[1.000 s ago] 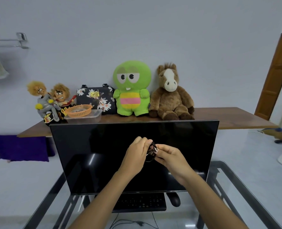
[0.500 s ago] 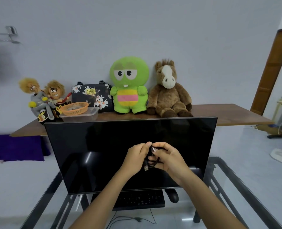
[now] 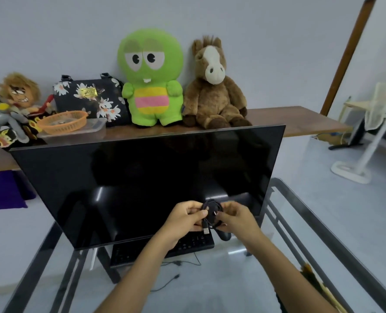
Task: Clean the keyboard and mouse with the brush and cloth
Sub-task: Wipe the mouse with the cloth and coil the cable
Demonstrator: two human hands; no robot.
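Both hands meet in front of the dark monitor (image 3: 142, 181), pinching a coiled black cable (image 3: 211, 212) with a USB plug hanging from it. My left hand (image 3: 184, 219) grips the coil's left side and my right hand (image 3: 237, 216) its right side. Below them a black keyboard (image 3: 187, 246) lies on the glass desk (image 3: 311, 222), mostly under the monitor's lower edge and my left forearm. A black mouse (image 3: 223, 236) sits just right of the keyboard, partly behind my right hand. No brush or cloth is in sight.
A wooden shelf (image 3: 300, 119) behind the monitor carries a green plush (image 3: 151, 82), a brown horse plush (image 3: 212, 89), a floral bag (image 3: 90, 98), an orange basket (image 3: 62, 122) and dolls. A white fan stand (image 3: 354, 168) is on the floor at right. Cables trail under the glass.
The view has swung down and to the right. Both hands have dropped lower in front of the screen, still working the coiled cable, and the USB plug now hangs free.
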